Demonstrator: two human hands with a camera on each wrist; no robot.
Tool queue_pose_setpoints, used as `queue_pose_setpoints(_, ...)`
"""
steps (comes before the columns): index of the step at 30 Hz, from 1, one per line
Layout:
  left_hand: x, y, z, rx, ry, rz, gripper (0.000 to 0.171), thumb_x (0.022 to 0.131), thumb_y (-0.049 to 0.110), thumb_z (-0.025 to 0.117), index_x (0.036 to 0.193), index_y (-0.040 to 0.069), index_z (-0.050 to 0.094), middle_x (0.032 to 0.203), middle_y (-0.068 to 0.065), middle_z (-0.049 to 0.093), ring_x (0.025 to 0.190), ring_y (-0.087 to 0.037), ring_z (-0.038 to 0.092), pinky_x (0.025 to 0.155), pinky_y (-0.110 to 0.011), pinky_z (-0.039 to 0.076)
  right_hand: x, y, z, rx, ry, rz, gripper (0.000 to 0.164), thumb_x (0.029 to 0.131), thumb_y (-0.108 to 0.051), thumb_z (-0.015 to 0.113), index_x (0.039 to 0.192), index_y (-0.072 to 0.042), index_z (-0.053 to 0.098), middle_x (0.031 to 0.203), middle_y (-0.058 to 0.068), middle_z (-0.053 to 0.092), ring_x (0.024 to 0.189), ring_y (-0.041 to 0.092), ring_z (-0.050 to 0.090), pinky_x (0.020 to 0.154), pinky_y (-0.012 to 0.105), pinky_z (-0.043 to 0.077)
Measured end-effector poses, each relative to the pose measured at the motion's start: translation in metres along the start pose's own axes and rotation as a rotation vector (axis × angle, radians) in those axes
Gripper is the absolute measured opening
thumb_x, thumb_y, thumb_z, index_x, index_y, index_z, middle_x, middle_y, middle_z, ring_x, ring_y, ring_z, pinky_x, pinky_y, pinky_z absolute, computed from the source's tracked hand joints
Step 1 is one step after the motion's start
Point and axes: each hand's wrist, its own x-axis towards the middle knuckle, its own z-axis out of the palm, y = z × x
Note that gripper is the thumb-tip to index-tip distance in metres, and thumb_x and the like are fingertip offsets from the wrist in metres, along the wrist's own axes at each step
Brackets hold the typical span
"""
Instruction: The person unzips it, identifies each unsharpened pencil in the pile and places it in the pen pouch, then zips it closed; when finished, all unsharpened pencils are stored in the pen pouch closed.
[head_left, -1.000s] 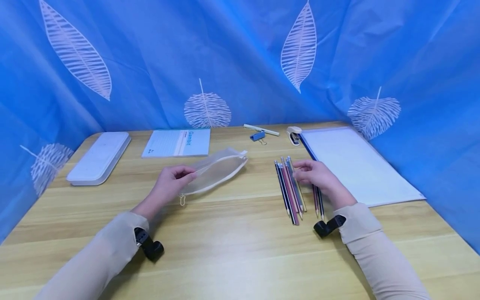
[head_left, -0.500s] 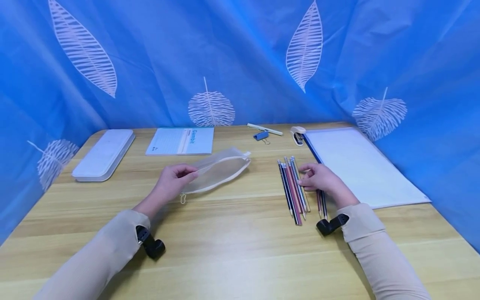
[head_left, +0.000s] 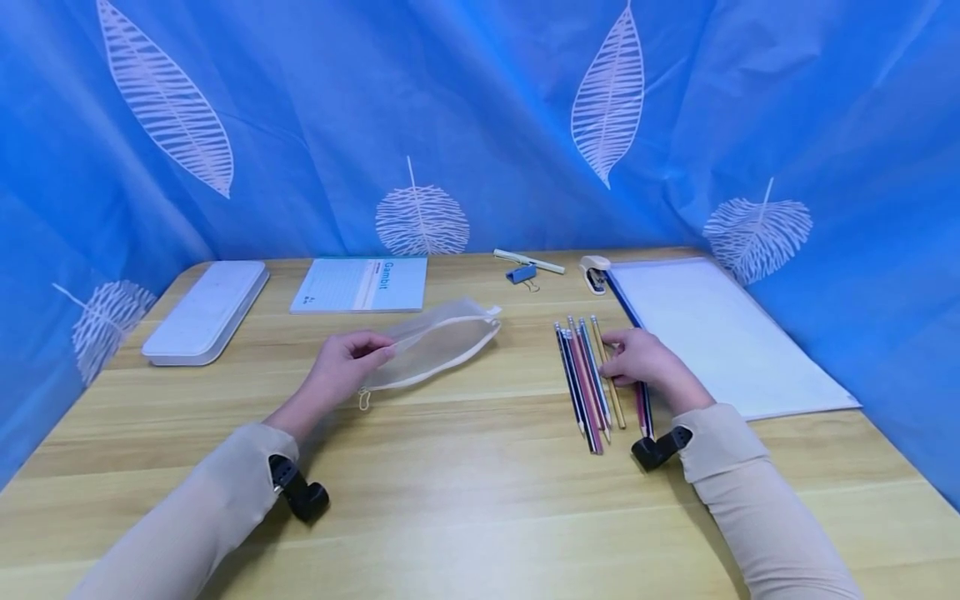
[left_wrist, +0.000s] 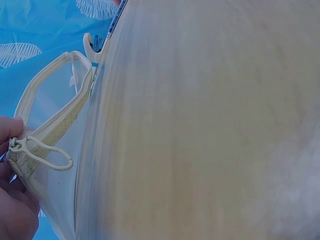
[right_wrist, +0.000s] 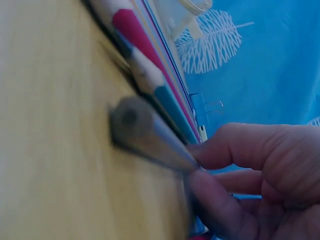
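My left hand [head_left: 341, 367] pinches the near-left edge of a translucent zip pouch [head_left: 442, 367], whose mouth gapes toward me. In the left wrist view its pale zipper pull [left_wrist: 52, 152] hangs beside the fingertips. My right hand [head_left: 643, 360] pinches a gold pencil [head_left: 618, 408] between thumb and forefinger, low at the table. In the right wrist view that pencil [right_wrist: 155, 137] points its end at the camera, blurred. Just left of it lies a row of several pencils [head_left: 581, 383], side by side. A few dark pencils [head_left: 645, 408] lie partly hidden under the right hand.
A white case [head_left: 206, 312] stands at the left of the wooden table [head_left: 450, 500], with a notebook [head_left: 360, 283] beside it. Toward the back are a pale pen [head_left: 528, 261], a blue binder clip [head_left: 521, 273] and a stapler [head_left: 595, 273]. A white document folder [head_left: 727, 333] lies right.
The gold pencil has shifted slightly right, away from the row, with my right hand's fingers on it. My left hand keeps its hold on the pouch. The head view has swung slightly.
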Motion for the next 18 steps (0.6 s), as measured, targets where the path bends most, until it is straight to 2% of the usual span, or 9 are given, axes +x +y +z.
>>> queue_pose_setpoints(3, 0.000, -0.001, 0.001, -0.003, 0.004, 0.008, 0.023, 0.089, 0.020, 0.063, 0.102, 0.003, 0.068, 0.093, -0.012, 0.065, 0.075, -0.015, 0.052, 0.063, -0.022, 0.046, 0.002, -0.005, 0.001, -0.057, 0.023, 0.058, 0.070, 0.074, -0.003, 0.063, 0.137, 0.010, 0.033, 0.104, 0.026, 0.054, 0.063, 0.015, 0.061, 0.062, 0.029, 0.054)
queue_pose_setpoints(7, 0.001, -0.002, 0.001, 0.001, 0.005, 0.018, 0.022, 0.088, 0.018, 0.063, 0.102, 0.002, 0.069, 0.093, -0.012, 0.065, 0.074, -0.014, 0.053, 0.062, -0.022, 0.046, 0.003, -0.008, 0.002, -0.063, 0.039, 0.085, 0.068, 0.076, -0.004, 0.063, 0.136, 0.009, 0.033, 0.125, 0.034, 0.044, 0.064, 0.017, 0.061, 0.061, 0.029, 0.054)
queue_pose_setpoints(11, 0.001, -0.002, 0.001, -0.001, 0.003, 0.013, 0.021, 0.089, 0.018, 0.063, 0.102, 0.002, 0.068, 0.092, -0.011, 0.065, 0.074, -0.014, 0.053, 0.061, -0.021, 0.046, 0.001, -0.009, 0.002, -0.018, 0.063, 0.095, 0.068, 0.075, -0.002, 0.062, 0.136, 0.009, 0.034, 0.115, 0.032, 0.049, 0.062, 0.018, 0.059, 0.060, 0.030, 0.053)
queue_pose_setpoints(16, 0.000, -0.001, 0.001, -0.002, -0.004, 0.000, 0.023, 0.089, 0.020, 0.062, 0.103, 0.003, 0.068, 0.091, -0.011, 0.064, 0.075, -0.015, 0.052, 0.062, -0.022, 0.046, -0.004, -0.009, 0.000, 0.099, 0.108, 0.083, 0.068, 0.073, 0.001, 0.056, 0.136, 0.007, 0.031, 0.089, 0.017, 0.054, 0.061, 0.018, 0.057, 0.060, 0.030, 0.053)
queue_pose_setpoints(18, 0.001, -0.001, 0.000, -0.001, -0.005, -0.007, 0.023, 0.089, 0.021, 0.062, 0.103, 0.003, 0.068, 0.092, -0.012, 0.064, 0.076, -0.016, 0.052, 0.063, -0.023, 0.046, -0.006, -0.013, 0.001, 0.151, 0.135, 0.061, 0.068, 0.073, 0.002, 0.055, 0.137, 0.006, 0.030, 0.085, 0.012, 0.053, 0.061, 0.017, 0.056, 0.060, 0.030, 0.052)
